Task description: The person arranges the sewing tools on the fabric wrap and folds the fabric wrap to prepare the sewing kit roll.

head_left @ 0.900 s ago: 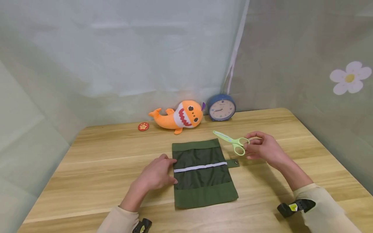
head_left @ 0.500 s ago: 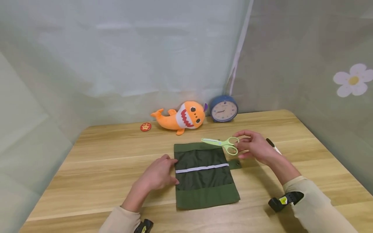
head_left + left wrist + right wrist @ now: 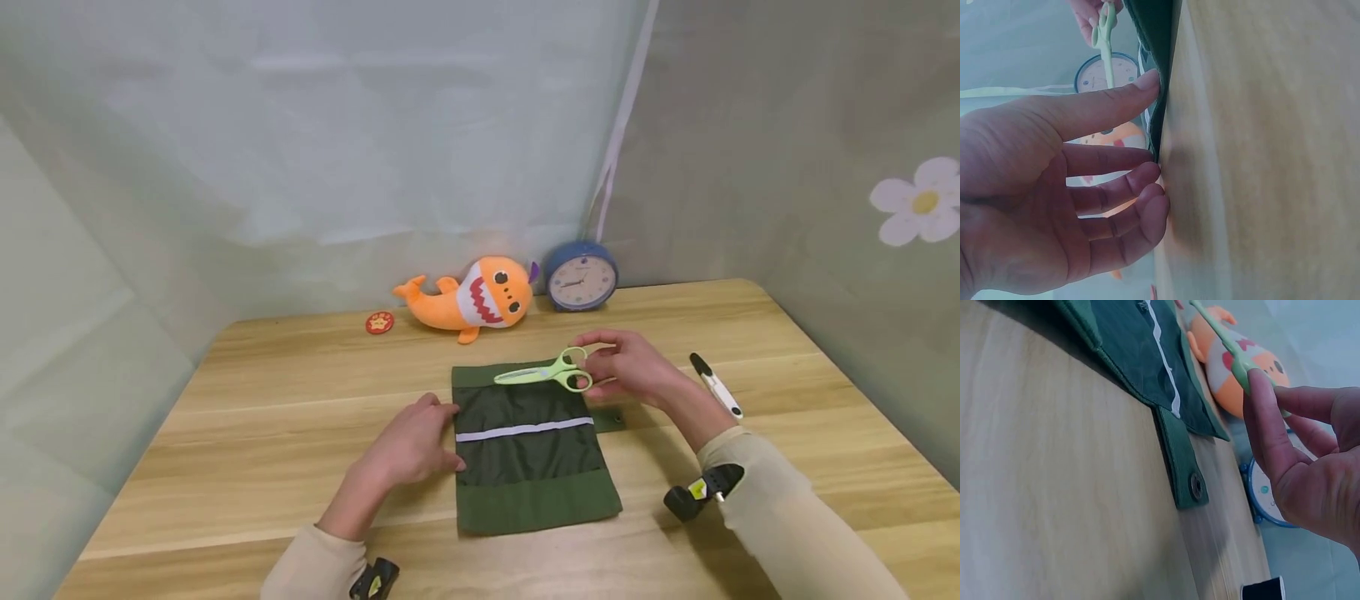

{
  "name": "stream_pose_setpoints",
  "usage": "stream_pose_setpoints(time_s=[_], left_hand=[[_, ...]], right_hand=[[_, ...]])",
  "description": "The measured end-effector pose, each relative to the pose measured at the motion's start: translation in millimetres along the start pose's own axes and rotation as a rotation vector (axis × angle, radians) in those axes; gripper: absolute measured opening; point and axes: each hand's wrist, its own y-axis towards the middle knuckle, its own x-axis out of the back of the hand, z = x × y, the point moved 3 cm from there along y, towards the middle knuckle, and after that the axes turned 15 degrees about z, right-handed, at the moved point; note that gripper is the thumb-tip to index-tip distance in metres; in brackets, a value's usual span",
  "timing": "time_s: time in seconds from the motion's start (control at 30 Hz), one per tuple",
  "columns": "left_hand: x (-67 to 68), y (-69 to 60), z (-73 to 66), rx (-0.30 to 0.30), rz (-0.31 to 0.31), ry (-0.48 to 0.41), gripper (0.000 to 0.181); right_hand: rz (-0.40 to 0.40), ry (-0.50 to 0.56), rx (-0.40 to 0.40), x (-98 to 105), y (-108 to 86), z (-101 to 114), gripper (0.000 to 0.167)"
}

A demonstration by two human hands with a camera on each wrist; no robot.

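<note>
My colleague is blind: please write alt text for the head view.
A right hand holds light green scissors by the handles above a flat dark green cloth case, whose left edge a left hand touches. Behind, on the wooden table, are an orange plush shark and a blue clock.

I see light-green scissors (image 3: 543, 373), blades closed, raised over a dark-green fabric case (image 3: 525, 457). It lies spread open, white-banded midway.
</note>
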Motion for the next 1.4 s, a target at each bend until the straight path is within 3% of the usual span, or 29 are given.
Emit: stream_pose_setpoints(time_s=[0.6, 1.1, 1.4], left_hand=[[0.1, 0.1, 0.2, 0.014, -0.002, 0.005, 0.077], [-0.9, -0.4, -0.3, 0.014, 0.003, 0.021, 0.077], [-1.6, 0.1, -0.9, 0.029, 0.022, 0.017, 0.077]], right_hand=[[0.07, -0.006, -0.024, -14, 32.7, 4, 0.053], [0.037, 0.013, -0.061, -26, 52.8, 2, 0.034], [0.045, -0.039, -0.095, -33, 67.9, 7, 0.033]])
